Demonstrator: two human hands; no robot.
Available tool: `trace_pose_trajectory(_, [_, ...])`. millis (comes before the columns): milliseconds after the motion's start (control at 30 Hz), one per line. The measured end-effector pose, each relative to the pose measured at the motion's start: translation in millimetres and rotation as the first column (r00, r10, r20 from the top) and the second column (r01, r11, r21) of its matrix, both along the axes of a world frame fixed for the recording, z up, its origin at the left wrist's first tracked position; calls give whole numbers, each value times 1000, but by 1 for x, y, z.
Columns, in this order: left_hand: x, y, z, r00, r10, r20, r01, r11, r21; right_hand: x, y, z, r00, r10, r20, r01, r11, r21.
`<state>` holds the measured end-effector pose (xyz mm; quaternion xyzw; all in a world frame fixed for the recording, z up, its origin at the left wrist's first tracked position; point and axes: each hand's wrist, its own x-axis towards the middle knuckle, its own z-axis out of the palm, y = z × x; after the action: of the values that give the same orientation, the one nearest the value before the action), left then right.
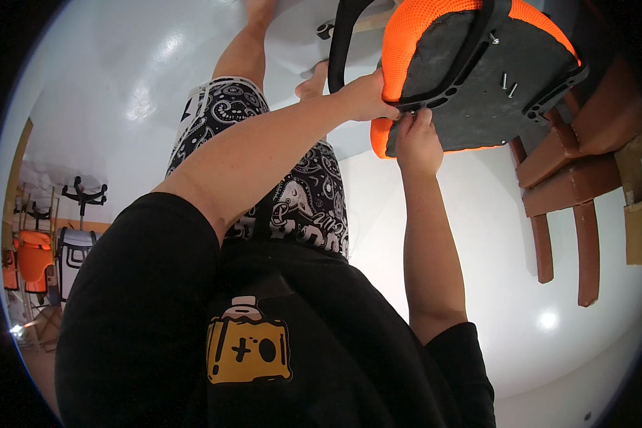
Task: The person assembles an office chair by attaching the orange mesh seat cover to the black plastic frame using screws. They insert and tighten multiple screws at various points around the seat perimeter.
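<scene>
An upturned chair seat (471, 78) with a black underside and orange mesh edge is at the upper right. Across it run a black armrest bracket (446, 91) with holes and a second bracket (549, 100) on the right side. My left hand (367, 98) is closed at the seat's left edge, gripping the near end of the first bracket. Beside it, my right hand (418, 143) pinches at the same end, where a small silvery screw (411, 113) shows between the fingertips. Loose screws (512, 89) lie on the underside, and another screw (493, 38) sits by the bracket farther up.
A black curved armrest (341, 43) rises left of the seat, near a caster (325, 31). Brown furniture with legs (574, 192) and cardboard (635, 235) stand at the right. Orange and grey chair parts (36, 260) lean at the far left. My legs (246, 53) extend over the pale floor.
</scene>
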<state>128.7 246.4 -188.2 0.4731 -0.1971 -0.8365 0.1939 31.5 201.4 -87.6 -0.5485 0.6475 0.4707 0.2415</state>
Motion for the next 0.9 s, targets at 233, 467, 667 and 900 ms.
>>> trace_pose_trajectory(233, [-3,8,-7,999,41,-19,-41,999,13,-27,24,-24,961,-243,132,263,951,-163])
trace_pose_trajectory(467, [-4,9,-10,999,31,-24,-31,1000,5,4,0,-5,994,-105,-16,104,993,-57])
trace_pose_trajectory(667, [-4,12,-15,998,40,-49,-42,998,-45,1,3,-7,990,135,-30,-136,990,-42])
trace_pose_trajectory(900, [0,11,-4,986,168,14,-168,986,-12,-16,13,-22,322,-934,152,945,326,-1])
